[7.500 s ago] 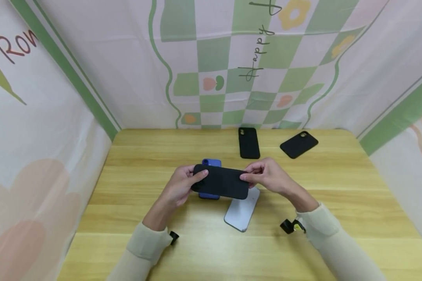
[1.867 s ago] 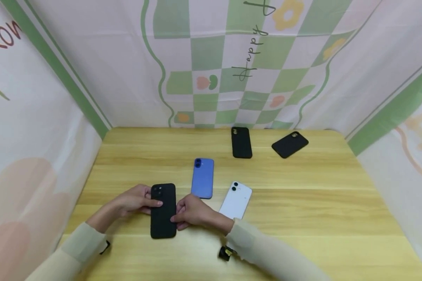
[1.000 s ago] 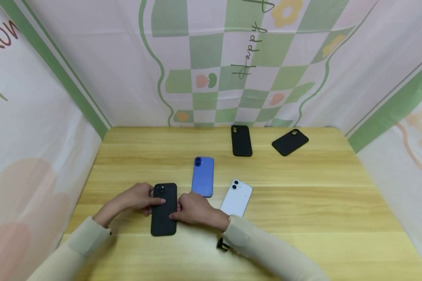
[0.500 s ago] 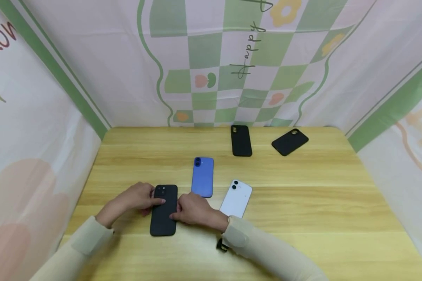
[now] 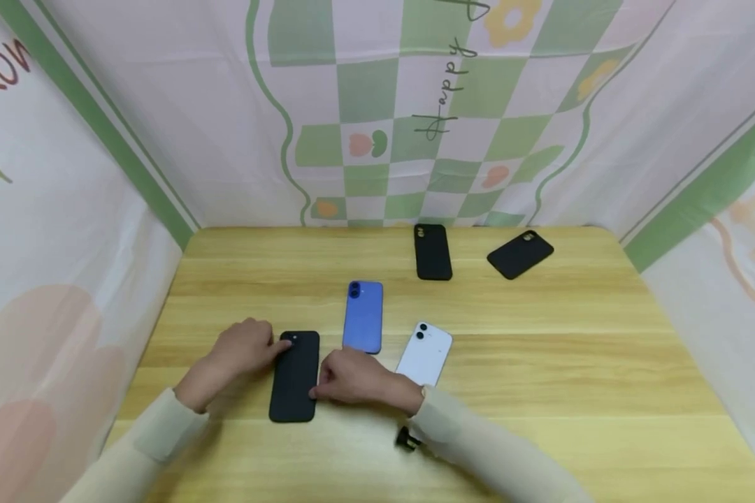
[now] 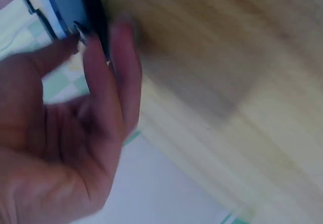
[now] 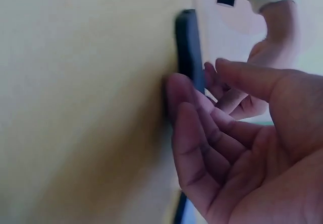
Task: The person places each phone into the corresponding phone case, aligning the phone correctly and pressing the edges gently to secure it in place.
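Observation:
A black phone (image 5: pixel 292 384) lies camera side up at the front left of the table; whether it wears a case I cannot tell. My left hand (image 5: pixel 242 349) is at its upper left corner, thumb tip by the camera. In the left wrist view, the blurred fingertips (image 6: pixel 123 47) are beside the phone (image 6: pixel 83 7), loosely bent. My right hand (image 5: pixel 355 377) is at the lower right edge. In the right wrist view, its bent fingers (image 7: pixel 189 138) rest along the phone's side (image 7: pixel 187 42), and the thumb stands away from them.
A blue phone (image 5: pixel 363 318) and a white phone (image 5: pixel 424 353) lie on the wooden table (image 5: pixel 572 377), the white one partly behind my right forearm. Two black phone cases (image 5: pixel 433 251) with camera cutouts lie near the back edge. A patterned curtain (image 5: pixel 377 91) hangs behind.
Since the first frame the black phone has been turned upright and brought down to the left, uncovering the blue and white phones. Lately my left hand has slid up toward the phone's corner.

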A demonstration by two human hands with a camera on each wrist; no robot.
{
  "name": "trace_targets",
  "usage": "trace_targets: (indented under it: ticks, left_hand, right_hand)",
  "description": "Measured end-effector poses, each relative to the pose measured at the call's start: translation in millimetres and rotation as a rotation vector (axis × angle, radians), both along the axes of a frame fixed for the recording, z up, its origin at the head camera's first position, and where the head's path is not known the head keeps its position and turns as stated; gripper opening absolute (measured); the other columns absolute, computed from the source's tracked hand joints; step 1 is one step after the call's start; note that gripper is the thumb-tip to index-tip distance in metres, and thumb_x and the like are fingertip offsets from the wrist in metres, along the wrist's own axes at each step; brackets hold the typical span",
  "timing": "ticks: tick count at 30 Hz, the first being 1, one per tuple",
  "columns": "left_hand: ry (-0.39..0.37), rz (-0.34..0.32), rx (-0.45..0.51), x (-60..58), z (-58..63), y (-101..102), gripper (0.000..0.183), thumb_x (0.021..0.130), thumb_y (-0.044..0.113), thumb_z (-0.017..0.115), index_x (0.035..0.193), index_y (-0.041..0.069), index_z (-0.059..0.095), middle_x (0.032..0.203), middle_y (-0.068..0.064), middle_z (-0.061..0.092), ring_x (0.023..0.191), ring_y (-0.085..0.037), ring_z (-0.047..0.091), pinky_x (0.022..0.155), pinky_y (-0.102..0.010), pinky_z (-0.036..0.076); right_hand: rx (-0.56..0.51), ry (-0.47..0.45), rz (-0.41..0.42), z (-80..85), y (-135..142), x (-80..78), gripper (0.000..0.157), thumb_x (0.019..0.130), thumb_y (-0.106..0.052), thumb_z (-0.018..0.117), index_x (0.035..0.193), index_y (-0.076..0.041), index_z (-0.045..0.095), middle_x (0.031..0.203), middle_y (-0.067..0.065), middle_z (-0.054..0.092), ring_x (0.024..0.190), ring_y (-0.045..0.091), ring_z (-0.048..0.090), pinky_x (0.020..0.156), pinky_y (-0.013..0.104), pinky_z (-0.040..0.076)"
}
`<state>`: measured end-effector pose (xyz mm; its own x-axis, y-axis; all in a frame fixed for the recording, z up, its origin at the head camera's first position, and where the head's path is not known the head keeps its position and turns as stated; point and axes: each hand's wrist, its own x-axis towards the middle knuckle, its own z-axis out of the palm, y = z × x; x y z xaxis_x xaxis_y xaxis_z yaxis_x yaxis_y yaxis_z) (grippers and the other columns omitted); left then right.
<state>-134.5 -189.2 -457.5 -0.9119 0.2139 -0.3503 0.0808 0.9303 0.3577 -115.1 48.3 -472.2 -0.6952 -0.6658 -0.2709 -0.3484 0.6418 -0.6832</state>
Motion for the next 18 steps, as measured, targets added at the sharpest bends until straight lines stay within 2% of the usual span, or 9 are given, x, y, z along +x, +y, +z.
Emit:
trace_targets:
  ticks: [3, 6, 8, 11, 14, 18]
  left_hand:
    - [0.132, 0.044, -0.052, -2.1, 4.4, 3.3, 0.045, 0.105, 0.045, 0.065, 0.078, 0.008, 0.064, 0.064, -0.003, 0.055, 0.056, -0.019, 0.052, 0.049, -0.031, 0.041]
    - [0.193, 0.067, -0.057, -3.9, 8.0, 9.4, 0.045, 0.106, 0.046, 0.062, 0.102, 0.002, 0.071, 0.083, -0.011, 0.068, 0.067, -0.026, 0.063, 0.054, -0.039, 0.052]
    - [0.201, 0.073, -0.053, -4.3, 8.5, 14.2, 0.052, 0.107, 0.047, 0.061, 0.122, -0.002, 0.070, 0.105, -0.019, 0.073, 0.085, -0.033, 0.070, 0.066, -0.049, 0.059]
    - [0.192, 0.090, -0.036, -4.6, 9.0, 22.9, 0.068, 0.105, 0.051, 0.061, 0.141, -0.008, 0.058, 0.133, -0.028, 0.064, 0.114, -0.043, 0.065, 0.084, -0.062, 0.059]
    - [0.176, 0.113, -0.018, -6.3, 9.6, 33.2, 0.084, 0.103, 0.057, 0.061, 0.148, -0.012, 0.047, 0.143, -0.032, 0.055, 0.126, -0.047, 0.057, 0.089, -0.065, 0.057]
    - [0.164, 0.108, -0.032, -10.1, 12.7, 49.2, 0.093, 0.101, 0.065, 0.060, 0.147, -0.014, 0.046, 0.144, -0.034, 0.052, 0.126, -0.046, 0.056, 0.086, -0.060, 0.059]
  right_hand:
    - [-0.015, -0.022, 0.001, 8.3, 11.7, -7.6, 0.027, 0.099, -0.030, 0.078, 0.075, -0.018, 0.072, 0.061, -0.009, 0.063, 0.054, 0.005, 0.055, 0.052, 0.020, 0.045]
    - [-0.052, -0.008, -0.023, 17.8, 29.9, -19.4, 0.024, 0.100, -0.028, 0.076, 0.080, -0.014, 0.074, 0.065, -0.004, 0.067, 0.055, 0.006, 0.055, 0.052, 0.020, 0.044]
    - [-0.071, 0.004, -0.051, 24.9, 44.9, -28.6, 0.023, 0.101, -0.027, 0.074, 0.085, -0.010, 0.076, 0.069, -0.001, 0.070, 0.056, 0.006, 0.057, 0.052, 0.019, 0.044]
    - [-0.077, 0.047, -0.113, 35.7, 69.6, -44.3, 0.023, 0.102, -0.026, 0.073, 0.089, -0.007, 0.077, 0.072, 0.000, 0.071, 0.059, 0.010, 0.061, 0.051, 0.020, 0.045]
    - [-0.031, 0.130, -0.194, 46.6, 93.8, -61.5, 0.021, 0.103, -0.025, 0.072, 0.094, -0.007, 0.077, 0.077, 0.002, 0.073, 0.063, 0.012, 0.063, 0.054, 0.024, 0.049]
    - [0.065, 0.246, -0.308, 54.9, 121.1, -85.9, 0.026, 0.104, -0.029, 0.071, 0.105, -0.004, 0.077, 0.090, 0.008, 0.076, 0.071, 0.014, 0.066, 0.065, 0.032, 0.056]
